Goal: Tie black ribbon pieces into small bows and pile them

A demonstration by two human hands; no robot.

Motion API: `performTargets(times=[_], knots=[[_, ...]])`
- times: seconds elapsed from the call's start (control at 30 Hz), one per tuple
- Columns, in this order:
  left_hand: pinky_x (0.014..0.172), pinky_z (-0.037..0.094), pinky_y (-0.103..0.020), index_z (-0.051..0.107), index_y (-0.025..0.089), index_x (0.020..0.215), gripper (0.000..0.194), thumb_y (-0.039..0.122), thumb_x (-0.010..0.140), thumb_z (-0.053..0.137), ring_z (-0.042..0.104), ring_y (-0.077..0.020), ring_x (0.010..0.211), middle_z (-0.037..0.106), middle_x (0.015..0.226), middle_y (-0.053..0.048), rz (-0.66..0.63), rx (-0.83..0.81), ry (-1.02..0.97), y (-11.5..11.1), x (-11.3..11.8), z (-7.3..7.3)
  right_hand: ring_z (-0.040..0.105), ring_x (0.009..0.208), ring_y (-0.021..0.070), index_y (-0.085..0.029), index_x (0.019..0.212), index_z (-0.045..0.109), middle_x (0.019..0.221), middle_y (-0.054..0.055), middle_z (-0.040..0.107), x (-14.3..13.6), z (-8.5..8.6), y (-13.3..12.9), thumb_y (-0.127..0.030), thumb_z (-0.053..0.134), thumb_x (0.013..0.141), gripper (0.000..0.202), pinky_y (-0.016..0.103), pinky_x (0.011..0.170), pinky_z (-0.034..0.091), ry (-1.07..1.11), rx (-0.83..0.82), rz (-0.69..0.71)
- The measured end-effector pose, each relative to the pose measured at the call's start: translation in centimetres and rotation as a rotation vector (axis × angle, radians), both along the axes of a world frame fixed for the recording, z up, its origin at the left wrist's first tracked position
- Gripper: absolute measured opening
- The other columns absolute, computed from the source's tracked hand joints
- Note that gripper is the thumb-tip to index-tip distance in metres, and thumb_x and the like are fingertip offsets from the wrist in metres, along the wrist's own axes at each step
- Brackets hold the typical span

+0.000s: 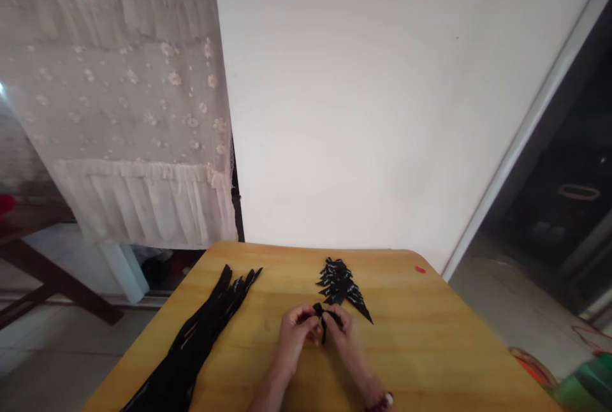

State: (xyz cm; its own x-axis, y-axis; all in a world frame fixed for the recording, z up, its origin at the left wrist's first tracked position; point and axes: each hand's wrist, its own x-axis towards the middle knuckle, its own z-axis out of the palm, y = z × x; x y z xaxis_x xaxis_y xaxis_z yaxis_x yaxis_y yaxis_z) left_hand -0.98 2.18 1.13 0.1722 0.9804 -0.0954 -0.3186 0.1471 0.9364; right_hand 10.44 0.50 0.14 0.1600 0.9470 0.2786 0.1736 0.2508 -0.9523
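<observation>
Between my two hands is a black ribbon (318, 309), looped at the top, with a tail hanging down between them. My left hand (297, 330) pinches its left side between thumb and fingers. On the other side, my right hand (342, 329) grips it with the fingers closed; a beaded bracelet circles that wrist. Just beyond the hands lies a stack of black ribbon bows (338, 281) with white marks, their pointed ends spread out. Long black ribbon strips (198, 329) lie in a bundle along the left part of the table. My fingers partly hide the held ribbon.
The wooden table (411, 348) stands against a white wall panel (354, 112). A small red piece (420, 270) lies near its far right corner. A lace curtain (143, 99) hangs at the left, and a green object (586, 383) is on the floor at the right.
</observation>
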Motion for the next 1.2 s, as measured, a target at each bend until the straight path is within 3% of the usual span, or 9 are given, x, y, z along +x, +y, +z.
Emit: performTargets(times=[0.27, 0.4, 0.5, 0.6, 0.73, 0.87, 0.97, 1.1, 1.2], knots=[[0.036, 0.037, -0.021, 0.053, 0.013, 0.057, 0.02, 0.03, 0.053, 0.065, 0.043, -0.0079, 0.035, 0.05, 0.041, 0.004, -0.035, -0.015, 0.032, 0.0, -0.1, -0.3, 0.044, 0.052, 0.0128, -0.019, 0.056, 0.05, 0.053, -0.002, 0.047, -0.2, 0.2, -0.6, -0.042, 0.049, 0.073, 0.029, 0.022, 0.048, 0.034, -0.022, -0.029, -0.038], [0.03, 0.029, -0.017, 0.051, 0.014, 0.058, 0.021, 0.032, 0.057, 0.061, 0.038, -0.0059, 0.03, 0.045, 0.037, 0.006, -0.033, -0.036, 0.078, 0.0, -0.3, -0.4, 0.049, 0.056, 0.015, -0.018, 0.066, 0.058, 0.057, 0.0, 0.054, 0.5, 0.3, -0.6, -0.046, 0.047, 0.073, 0.032, 0.024, 0.05, 0.037, 0.059, -0.057, -0.099], [0.028, 0.027, -0.016, 0.049, 0.015, 0.061, 0.02, 0.032, 0.058, 0.06, 0.039, -0.0058, 0.03, 0.045, 0.038, 0.007, -0.061, -0.043, 0.075, 0.0, -0.3, -0.5, 0.054, 0.067, 0.0183, -0.018, 0.075, 0.062, 0.068, 0.004, 0.06, 0.9, 0.3, -0.4, -0.044, 0.055, 0.067, 0.028, 0.026, 0.057, 0.041, 0.112, -0.068, -0.032], [0.028, 0.027, -0.015, 0.048, 0.015, 0.063, 0.021, 0.032, 0.058, 0.06, 0.041, -0.0064, 0.029, 0.044, 0.038, 0.007, -0.074, -0.05, 0.092, 0.0, -0.1, -0.7, 0.054, 0.066, 0.0179, -0.017, 0.071, 0.062, 0.069, 0.004, 0.061, 0.8, 0.1, -0.2, -0.037, 0.06, 0.064, 0.022, 0.026, 0.058, 0.041, 0.155, -0.089, 0.1], [0.025, 0.023, -0.015, 0.048, 0.015, 0.062, 0.02, 0.031, 0.059, 0.058, 0.035, -0.0048, 0.025, 0.04, 0.036, 0.009, -0.029, -0.006, 0.145, 0.0, 0.2, -0.9, 0.039, 0.043, 0.0088, -0.017, 0.065, 0.057, 0.05, -0.004, 0.048, 0.6, 0.0, -0.6, -0.031, 0.058, 0.066, 0.014, 0.02, 0.041, 0.029, 0.225, -0.172, 0.142], [0.024, 0.019, -0.015, 0.047, 0.016, 0.061, 0.019, 0.031, 0.06, 0.057, 0.031, -0.0039, 0.023, 0.039, 0.036, 0.01, 0.017, -0.002, 0.131, 0.0, 0.2, -0.9, 0.029, 0.039, 0.0057, -0.018, 0.07, 0.055, 0.051, -0.006, 0.042, 0.5, 0.2, -1.1, -0.029, 0.057, 0.066, 0.011, 0.019, 0.038, 0.022, 0.266, -0.197, 0.179], [0.024, 0.019, -0.016, 0.047, 0.016, 0.059, 0.019, 0.031, 0.059, 0.058, 0.032, -0.0038, 0.023, 0.04, 0.038, 0.009, 0.015, -0.008, 0.122, -0.1, 0.2, -0.7, 0.03, 0.04, 0.0063, -0.018, 0.072, 0.054, 0.052, -0.006, 0.042, 0.4, 0.3, -1.0, -0.033, 0.059, 0.066, 0.017, 0.02, 0.038, 0.023, 0.231, -0.188, 0.157], [0.024, 0.02, -0.016, 0.053, 0.014, 0.063, 0.019, 0.031, 0.059, 0.059, 0.031, -0.004, 0.023, 0.041, 0.037, 0.009, -0.029, -0.017, 0.141, -0.3, 0.3, -0.5, 0.036, 0.044, 0.0086, -0.017, 0.059, 0.051, 0.05, -0.005, 0.043, 0.3, 0.1, -0.4, -0.035, 0.06, 0.064, 0.021, 0.021, 0.042, 0.027, 0.177, -0.133, 0.058], [0.024, 0.021, -0.017, 0.059, 0.012, 0.078, 0.029, 0.036, 0.063, 0.056, 0.032, -0.003, 0.024, 0.056, 0.051, 0.003, -0.004, -0.015, 0.144, -0.2, -0.2, -0.3, 0.036, 0.044, 0.0087, -0.017, 0.058, 0.052, 0.049, -0.005, 0.043, 0.6, 0.2, -0.2, -0.034, 0.059, 0.064, 0.02, 0.021, 0.042, 0.027, 0.175, -0.139, 0.044]])
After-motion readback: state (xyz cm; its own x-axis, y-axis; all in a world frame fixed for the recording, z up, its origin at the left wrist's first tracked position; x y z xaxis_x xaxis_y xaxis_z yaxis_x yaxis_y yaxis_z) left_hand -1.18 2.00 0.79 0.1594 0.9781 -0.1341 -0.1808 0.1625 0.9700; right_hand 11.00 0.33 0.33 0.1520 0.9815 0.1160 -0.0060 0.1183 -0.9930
